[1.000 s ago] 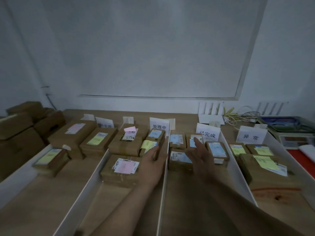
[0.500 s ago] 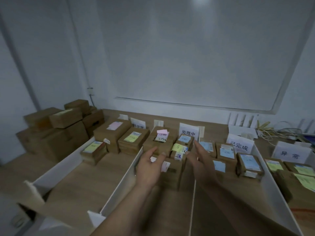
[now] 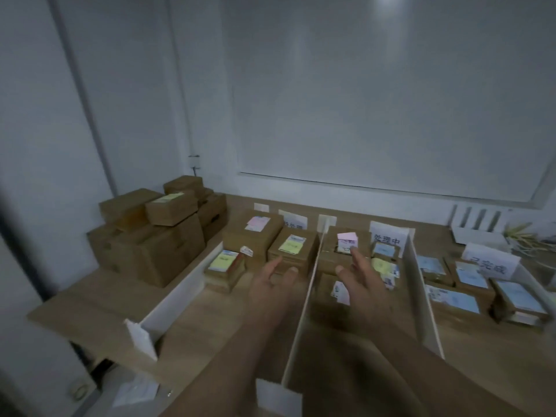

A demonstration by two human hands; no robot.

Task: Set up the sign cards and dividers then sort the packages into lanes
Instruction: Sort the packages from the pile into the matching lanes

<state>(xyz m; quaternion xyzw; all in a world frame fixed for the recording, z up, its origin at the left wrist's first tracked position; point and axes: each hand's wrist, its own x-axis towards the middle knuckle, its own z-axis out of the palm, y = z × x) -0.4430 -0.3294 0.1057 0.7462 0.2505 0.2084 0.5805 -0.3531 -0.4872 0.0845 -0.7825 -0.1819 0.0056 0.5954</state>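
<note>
Hands lift off packages [image 3: 289,251], swing left. Left hand [image 3: 270,285] spread, empty, left of divider [image 3: 304,311]; right hand [image 3: 365,288] spread, empty, right of it. Packages sit sorted in lanes; box pile [image 3: 156,239] far left likely next.

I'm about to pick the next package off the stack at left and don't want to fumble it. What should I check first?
1. Hands free: left hand and right hand are open and hold nothing: ok.
2. Dividers upright: left divider, middle divider and right divider all stand: ok.
3. Signs readable: 处理中 card stands clear: ok. The left lane's card is half hidden by a box: cannot tell.
4. Room in left lane: bare table in front of its boxes: ok.
5. Stack sorted: sits outside the lanes: not ok.
6. Top package label: yellow, text blurred: cannot tell.
</note>
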